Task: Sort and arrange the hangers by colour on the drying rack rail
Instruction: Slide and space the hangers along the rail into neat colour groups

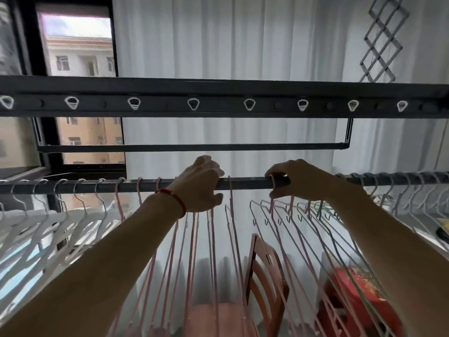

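Our left hand (201, 183) curls its fingers (215, 176) over the rail (247, 183); our right hand (298, 180) pinches a pink hanger (272, 190) hook on it. Pink hangers (194, 239) hang below the rail, white hangers (48, 227) toward its left end.

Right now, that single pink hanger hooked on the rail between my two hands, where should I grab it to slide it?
Take the single pink hanger by its neck, just under the rail, pinching from your side. The hook wraps over the rail, and the neck hangs straight and free between the left hand and right hand.
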Tool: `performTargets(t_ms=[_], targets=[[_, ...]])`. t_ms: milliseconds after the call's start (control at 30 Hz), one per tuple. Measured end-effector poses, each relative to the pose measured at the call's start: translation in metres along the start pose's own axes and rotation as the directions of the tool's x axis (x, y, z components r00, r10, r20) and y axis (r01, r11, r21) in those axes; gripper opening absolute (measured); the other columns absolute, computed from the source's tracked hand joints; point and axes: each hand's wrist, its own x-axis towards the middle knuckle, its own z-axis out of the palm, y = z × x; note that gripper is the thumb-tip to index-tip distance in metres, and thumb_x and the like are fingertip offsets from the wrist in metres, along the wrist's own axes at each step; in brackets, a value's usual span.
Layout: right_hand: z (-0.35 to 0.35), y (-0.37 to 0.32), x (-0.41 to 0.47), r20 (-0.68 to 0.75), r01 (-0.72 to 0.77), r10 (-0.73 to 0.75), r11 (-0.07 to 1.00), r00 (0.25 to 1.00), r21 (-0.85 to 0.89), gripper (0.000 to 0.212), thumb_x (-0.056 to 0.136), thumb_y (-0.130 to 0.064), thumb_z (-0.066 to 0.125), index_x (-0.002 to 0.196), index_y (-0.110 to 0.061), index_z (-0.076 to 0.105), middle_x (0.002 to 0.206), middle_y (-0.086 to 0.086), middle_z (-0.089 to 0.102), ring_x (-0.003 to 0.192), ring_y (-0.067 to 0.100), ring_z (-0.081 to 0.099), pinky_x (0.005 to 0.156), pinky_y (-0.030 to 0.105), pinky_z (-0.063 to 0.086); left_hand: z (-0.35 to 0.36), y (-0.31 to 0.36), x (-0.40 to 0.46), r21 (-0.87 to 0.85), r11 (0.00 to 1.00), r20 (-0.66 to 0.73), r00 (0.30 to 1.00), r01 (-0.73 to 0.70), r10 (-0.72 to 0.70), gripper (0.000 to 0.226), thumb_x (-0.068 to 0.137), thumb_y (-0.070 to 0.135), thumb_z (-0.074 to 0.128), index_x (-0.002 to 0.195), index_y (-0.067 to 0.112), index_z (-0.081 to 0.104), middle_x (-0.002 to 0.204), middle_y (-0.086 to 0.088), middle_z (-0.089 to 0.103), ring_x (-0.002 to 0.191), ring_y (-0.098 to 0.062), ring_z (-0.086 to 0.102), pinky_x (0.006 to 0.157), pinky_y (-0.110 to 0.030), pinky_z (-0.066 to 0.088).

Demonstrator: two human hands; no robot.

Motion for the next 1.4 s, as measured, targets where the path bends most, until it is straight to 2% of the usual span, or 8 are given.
performTargets(t_ms=[133,433,600,867,1067,1167,1300,1400], targets=[[0.004,-0.005,0.01,0.009,0.063,-0.063,0.998,0.998,0.003,0.041,0.078,-0.039,0.082,0.11,-0.019,0.067,0.091,-0.002,0.067,0.084,0.014,0.062,0.078,0.028,0.051,0.016,-0.009,0.003,-0.025,1.0,-0.05,0.999,-0.004,0.003,0.021,0.096,0.03,0.059,0.107,0.015,0.067,0.122,-0.002,0.062,0.141,-0.025,0.032,0.119,-0.042,0.029],[0.013,-0.025,0.033,0.02,0.143,-0.142,0.987,0.99,-0.072,0.034,0.075,-0.048,0.081,0.095,-0.022,0.069,0.078,-0.007,0.064,0.07,0.008,0.059,0.068,0.025,0.048,0.029,-0.02,0.013,0.114,0.993,-0.098,0.995,-0.017,0.028,0.026,0.098,0.042,0.052,0.096,0.024,0.072,0.108,0.001,0.067,0.127,-0.024,0.051,0.118,-0.048,0.028],[0.013,-0.033,0.034,0.021,0.161,-0.16,0.983,0.987,-0.087,0.035,0.076,-0.048,0.08,0.097,-0.022,0.069,0.076,-0.009,0.062,0.068,0.007,0.057,0.067,0.027,0.049,0.025,-0.018,0.016,0.112,0.994,-0.066,0.998,-0.011,0.019,0.027,0.098,0.044,0.053,0.091,0.026,0.071,0.11,-0.001,0.066,0.136,-0.026,0.042,0.118,-0.05,0.027],[0.014,-0.04,0.035,0.05,0.158,-0.154,0.982,0.987,-0.103,0.034,0.078,-0.046,0.079,0.098,-0.022,0.066,0.078,-0.009,0.061,0.068,0.006,0.055,0.067,0.028,0.049,0.028,-0.024,0.022,0.064,0.998,-0.05,0.998,-0.023,0.026,0.021,0.096,0.044,0.055,0.086,0.031,0.069,0.081,0.008,0.05,0.121,-0.029,0.054,0.118,-0.052,0.026],[-0.001,-0.021,0.014,0.075,0.038,-0.04,0.999,0.996,0.023,0.084,0.074,-0.046,0.082,0.143,-0.014,0.046,0.128,-0.002,0.064,0.117,0.015,0.059,0.1,0.027,0.042,0.033,-0.027,0.022,0.066,0.997,-0.05,0.998,-0.03,0.034,0.024,0.097,0.045,0.053,0.089,0.029,0.07,0.086,0.008,0.053,0.124,-0.029,0.052,0.118,-0.052,0.026],[-0.021,0.013,-0.006,0.09,-0.05,0.058,0.995,0.994,-0.087,0.082,0.073,-0.048,0.082,0.141,-0.017,0.049,0.136,-0.003,0.059,0.126,0.016,0.053,0.107,0.031,0.038,0.035,-0.029,0.023,0.04,0.998,-0.062,0.997,-0.041,0.043,0.023,0.097,0.044,0.052,0.076,0.035,0.058,0.077,0.013,0.048,0.12,-0.029,0.055,0.118,-0.052,0.026],[-0.021,0.036,-0.026,0.13,-0.105,0.118,0.989,0.984,-0.104,0.054,0.073,-0.056,0.079,0.116,-0.027,0.064,0.096,-0.005,0.069,0.085,0.014,0.063,0.082,0.034,0.052,0.035,-0.026,0.026,0.012,0.999,-0.056,0.998,-0.033,0.034,0.032,0.097,0.042,0.052,0.066,0.037,0.046,0.069,0.014,0.044,0.12,-0.03,0.055,0.118,-0.053,0.026],[-0.013,0.042,-0.031,0.054,-0.077,0.08,0.995,0.995,-0.06,0.052,0.075,-0.056,0.078,0.118,-0.032,0.062,0.092,-0.01,0.066,0.082,0.009,0.06,0.074,0.026,0.045,0.037,-0.024,0.026,-0.009,1.0,-0.059,0.998,-0.021,0.021,0.021,0.098,0.041,0.053,0.079,0.035,0.059,0.078,0.011,0.052,0.13,-0.029,0.048,0.118,-0.054,0.026]])
